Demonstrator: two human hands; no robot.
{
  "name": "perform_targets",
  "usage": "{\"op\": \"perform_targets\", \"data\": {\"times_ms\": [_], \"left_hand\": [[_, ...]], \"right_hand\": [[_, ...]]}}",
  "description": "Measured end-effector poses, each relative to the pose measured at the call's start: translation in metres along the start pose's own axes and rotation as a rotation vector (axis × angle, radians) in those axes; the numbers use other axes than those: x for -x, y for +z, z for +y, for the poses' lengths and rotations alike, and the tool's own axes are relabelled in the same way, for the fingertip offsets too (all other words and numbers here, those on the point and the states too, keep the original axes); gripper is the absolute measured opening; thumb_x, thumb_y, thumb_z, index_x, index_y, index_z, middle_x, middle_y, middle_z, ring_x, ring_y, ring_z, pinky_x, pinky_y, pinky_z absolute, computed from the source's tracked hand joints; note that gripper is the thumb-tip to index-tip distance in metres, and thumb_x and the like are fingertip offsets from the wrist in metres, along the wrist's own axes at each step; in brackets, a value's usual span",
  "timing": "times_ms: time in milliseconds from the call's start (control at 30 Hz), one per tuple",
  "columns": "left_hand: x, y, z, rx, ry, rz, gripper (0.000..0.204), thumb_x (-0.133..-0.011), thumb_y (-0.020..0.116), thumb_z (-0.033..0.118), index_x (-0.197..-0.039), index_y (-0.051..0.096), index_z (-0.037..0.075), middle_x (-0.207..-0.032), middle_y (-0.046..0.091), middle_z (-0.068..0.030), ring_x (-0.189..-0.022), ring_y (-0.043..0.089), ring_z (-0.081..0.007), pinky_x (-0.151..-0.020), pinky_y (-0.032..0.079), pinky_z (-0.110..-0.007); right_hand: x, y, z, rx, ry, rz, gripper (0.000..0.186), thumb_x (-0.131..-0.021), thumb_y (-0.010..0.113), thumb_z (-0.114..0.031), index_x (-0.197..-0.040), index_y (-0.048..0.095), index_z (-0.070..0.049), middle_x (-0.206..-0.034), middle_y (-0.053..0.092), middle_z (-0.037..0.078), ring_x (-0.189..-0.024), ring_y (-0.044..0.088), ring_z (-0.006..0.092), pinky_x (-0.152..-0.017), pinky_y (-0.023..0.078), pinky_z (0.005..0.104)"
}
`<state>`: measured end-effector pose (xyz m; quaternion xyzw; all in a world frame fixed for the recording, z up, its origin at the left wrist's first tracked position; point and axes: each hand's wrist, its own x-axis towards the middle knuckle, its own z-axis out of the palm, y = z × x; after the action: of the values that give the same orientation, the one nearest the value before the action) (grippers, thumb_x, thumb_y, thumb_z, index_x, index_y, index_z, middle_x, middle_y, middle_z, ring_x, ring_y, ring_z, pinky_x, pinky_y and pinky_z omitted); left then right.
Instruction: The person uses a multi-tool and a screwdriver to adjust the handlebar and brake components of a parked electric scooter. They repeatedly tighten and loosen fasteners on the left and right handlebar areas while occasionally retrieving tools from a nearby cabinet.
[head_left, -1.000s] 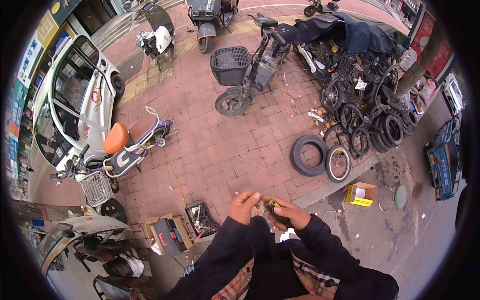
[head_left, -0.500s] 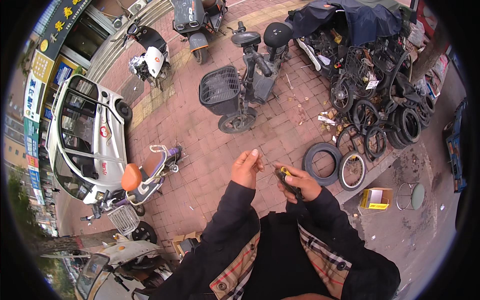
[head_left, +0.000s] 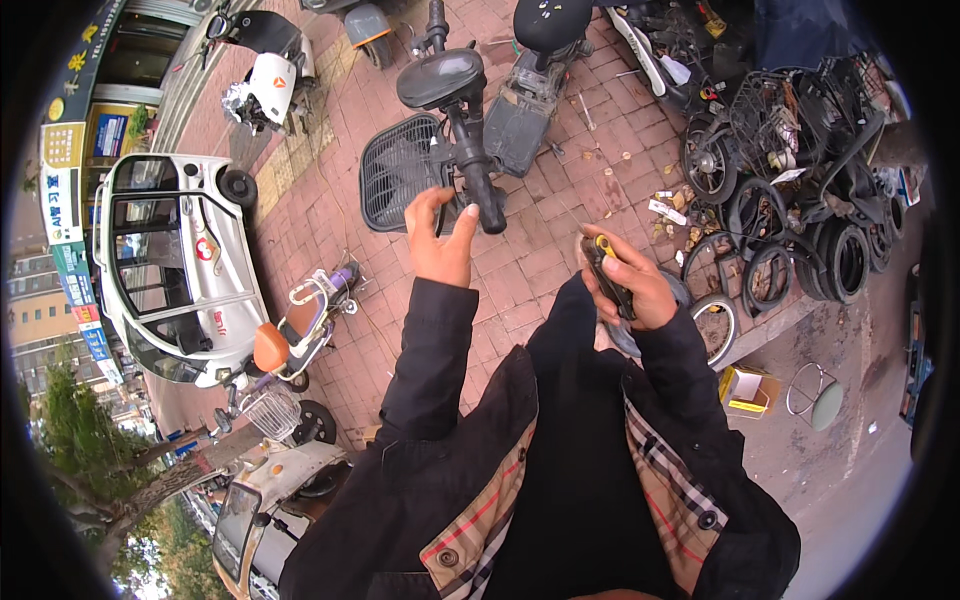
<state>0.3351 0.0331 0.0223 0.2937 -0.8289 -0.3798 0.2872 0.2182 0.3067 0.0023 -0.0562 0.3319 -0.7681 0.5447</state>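
Right hand (head_left: pixel 648 292), nearer than the basket scooter (head_left: pixel 520 120) and right of it, grasps a dark-and-yellow hand tool (head_left: pixel 603 266). Advisable: firm grip, fingertips clear of the tool's end. Left hand (head_left: pixel 440 248), fingers parted, nothing visibly held, overlaps the scooter's near side; contact undetermined.

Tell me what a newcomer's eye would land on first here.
Probably the two bare hands in the middle: the right hand grips a dark tool with a yellow part, while the left hand is spread beside the scooter's handlebar grip. Next, likely the scooter itself, upper centre, with its black basket. After that, the small white car at left and the tyres heaped at right.
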Motion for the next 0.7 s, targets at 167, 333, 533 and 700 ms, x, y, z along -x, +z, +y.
{"op": "perform_targets", "data": {"times_ms": [167,333,533,700], "left_hand": [[-0.058,0.052,-0.014,-0.315,-0.052,-0.075,0.090,-0.077,0.089,0.030,-0.149,0.048,-0.004,-0.162,0.033,-0.0313,-0.151,0.030,-0.0499,-0.124,0.029,-0.054],[-0.066,0.065,-0.004,-0.403,-0.122,-0.063,0.095,-0.076,0.089,0.027,-0.155,0.043,-0.001,-0.168,0.028,-0.0272,-0.155,0.024,-0.0489,-0.125,0.026,-0.057],[-0.076,0.077,0.009,-0.444,-0.282,0.002,0.100,-0.078,0.086,0.021,-0.160,0.035,0.000,-0.171,0.026,-0.0238,-0.157,0.023,-0.0461,-0.124,0.026,-0.057],[-0.080,0.088,0.010,-0.551,-0.341,-0.003,0.103,-0.077,0.087,0.020,-0.162,0.031,-0.002,-0.170,0.025,-0.0272,-0.156,0.025,-0.0478,-0.124,0.026,-0.056]], "right_hand": [[-0.092,-0.007,-0.056,0.209,0.175,-0.005,0.060,-0.107,0.058,-0.028,-0.161,0.041,-0.009,-0.094,0.060,0.011,-0.056,0.052,0.0112,-0.047,0.040,0.0246],[-0.162,-0.004,-0.102,0.457,0.350,-0.099,0.057,-0.108,0.056,-0.029,-0.159,0.044,-0.009,-0.089,0.060,0.007,-0.055,0.052,0.0091,-0.047,0.038,0.0232],[-0.226,-0.012,-0.127,0.513,0.549,-0.225,0.055,-0.107,0.056,-0.028,-0.158,0.049,-0.009,-0.087,0.059,0.005,-0.057,0.051,0.0075,-0.048,0.038,0.0226],[-0.264,-0.042,-0.131,0.476,0.712,-0.374,0.053,-0.108,0.055,-0.028,-0.158,0.048,-0.010,-0.087,0.058,0.002,-0.056,0.050,0.0069,-0.048,0.039,0.0223]]}}
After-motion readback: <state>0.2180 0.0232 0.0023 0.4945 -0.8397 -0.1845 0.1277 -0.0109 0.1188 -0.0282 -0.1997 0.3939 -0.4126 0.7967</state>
